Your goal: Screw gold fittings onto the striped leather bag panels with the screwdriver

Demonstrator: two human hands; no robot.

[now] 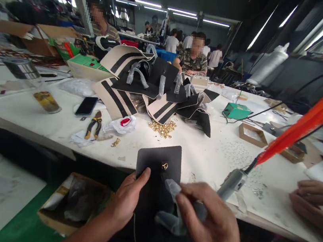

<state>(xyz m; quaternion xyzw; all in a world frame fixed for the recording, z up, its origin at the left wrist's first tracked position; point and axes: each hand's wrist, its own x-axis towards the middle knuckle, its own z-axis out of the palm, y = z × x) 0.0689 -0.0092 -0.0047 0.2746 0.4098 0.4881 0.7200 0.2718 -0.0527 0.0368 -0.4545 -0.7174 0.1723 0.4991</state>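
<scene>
My left hand (126, 200) grips the left edge of a black leather-like panel (153, 160), its thumb lying on the face. Near the panel's top sits a small gold metal fitting (164, 166). My right hand (213, 224) pinches a clear plastic wrap (172, 187) over the panel, just below that fitting. The wrap appears to cover a strap that loops down the panel; its lower part is blurred. Beyond the panel lies a heap of small gold fittings (163, 128), in front of piled black and cream striped panels (163, 111), some with plastic-wrapped straps.
Pliers (94, 125), a phone (86, 106) and a drink cup (46, 102) lie left on the white table (133, 149). A grey tool (232, 183) hangs by an orange-wrapped cord at right. A co-worker's hands (315, 198) rest at far right. Below left stands a cardboard box (46, 217).
</scene>
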